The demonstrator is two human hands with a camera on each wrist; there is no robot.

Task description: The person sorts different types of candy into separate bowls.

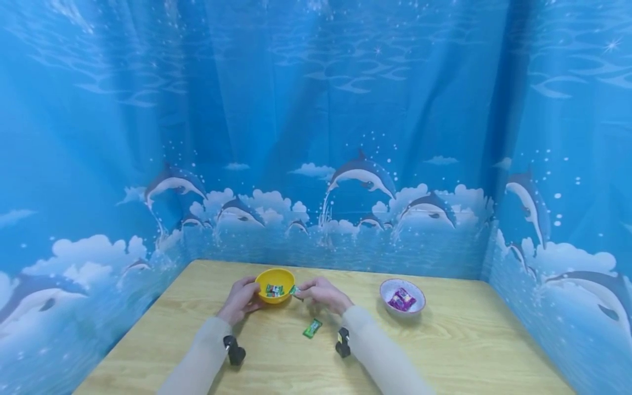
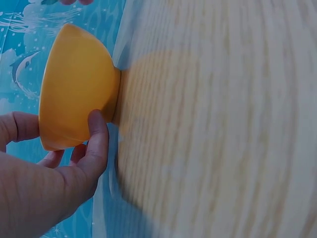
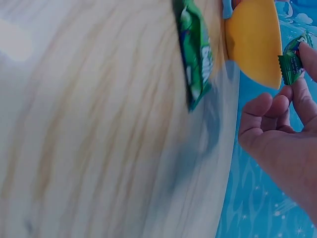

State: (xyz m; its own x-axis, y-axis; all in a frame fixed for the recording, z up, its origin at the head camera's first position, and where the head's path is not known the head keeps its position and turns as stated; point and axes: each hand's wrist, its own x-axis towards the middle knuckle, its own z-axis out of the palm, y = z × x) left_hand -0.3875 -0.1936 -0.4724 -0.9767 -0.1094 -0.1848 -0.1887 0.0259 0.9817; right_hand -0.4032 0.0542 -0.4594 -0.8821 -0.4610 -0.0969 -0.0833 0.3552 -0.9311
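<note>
A yellow bowl [image 1: 275,276] stands on the table with several green wrapped candies [image 1: 274,291] inside it. My left hand [image 1: 240,299] holds the bowl at its left side; in the left wrist view its fingers and thumb grip the bowl's wall. Close to the right rim, my right hand [image 1: 326,294] pinches a green wrapped candy [image 3: 293,62] between thumb and finger. Another green candy [image 1: 312,328] lies on the table, nearer than the bowl and below my right hand. The bowl's inside is hidden in both wrist views.
To the right stands a white bowl [image 1: 390,286] with a purple rim, holding purple wrapped candies [image 1: 402,299]. The wooden table [image 1: 464,340] meets a blue dolphin-print curtain [image 1: 296,137] at its back and sides. A black device is strapped at each wrist.
</note>
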